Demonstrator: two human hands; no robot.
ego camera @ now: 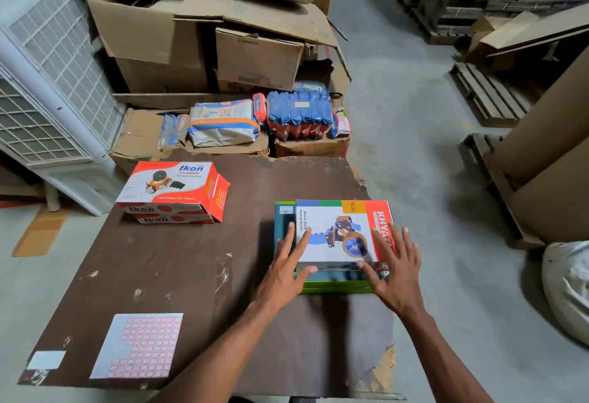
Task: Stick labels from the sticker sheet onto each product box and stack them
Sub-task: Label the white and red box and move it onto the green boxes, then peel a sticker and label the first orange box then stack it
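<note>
On the tabletop (178, 275), both hands lie flat with straight fingers on the white box (338, 233): left hand (285, 270) at its left edge, right hand (393, 270) covering part of the red lettering. Green boxes (283, 227) beneath are mostly hidden. Ikon boxes (173, 192) sit well apart; the sticker sheet (140, 345) lies near-left.
</note>
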